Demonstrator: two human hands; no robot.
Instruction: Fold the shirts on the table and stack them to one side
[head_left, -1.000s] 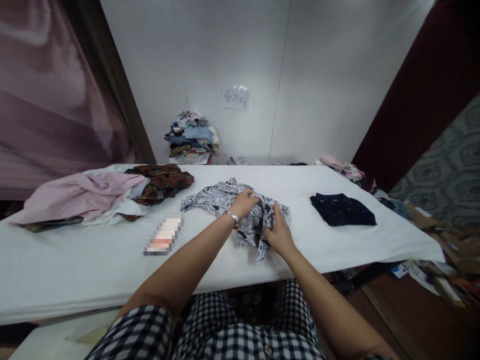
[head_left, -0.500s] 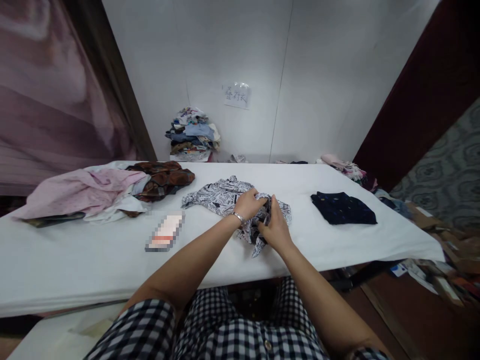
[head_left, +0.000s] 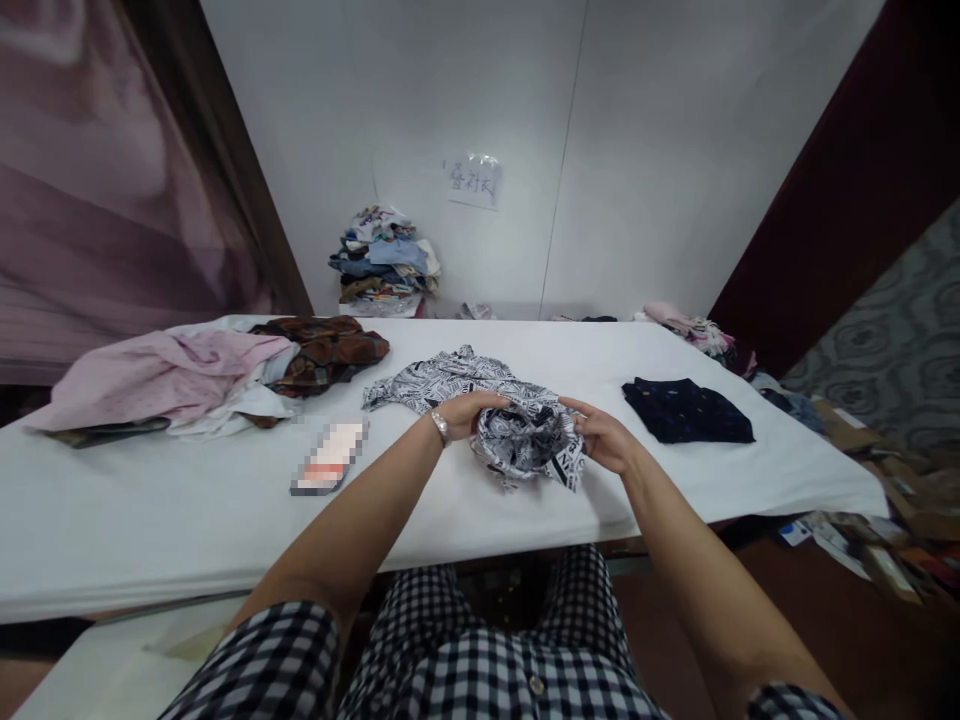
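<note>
A black-and-white printed shirt [head_left: 450, 378] lies crumpled on the white-covered table [head_left: 420, 500]. Its near end is raised and opened into a round, bunched shape. My left hand [head_left: 466, 412], with a silver bracelet at the wrist, grips the left side of that bunched part, its fingertips partly hidden by cloth. On the other side, my right hand [head_left: 600, 432] pinches the cloth's right edge between thumb and fingers. A pointed flap of the shirt hangs down between the hands, nearer the right one.
Folded dark navy clothing [head_left: 686, 410] lies at the right. A pixelated phone-like object [head_left: 330, 458] is left of my hands. Pink clothing [head_left: 172, 375] and brown plaid clothing [head_left: 326, 350] are heaped far left. Stacked clothes [head_left: 386, 255] stand by the wall, beneath a paper sign [head_left: 475, 182].
My hands have moved apart, the left one leftward and the right one rightward. The shirt's bunched near end is now spread wider into a round opening.
</note>
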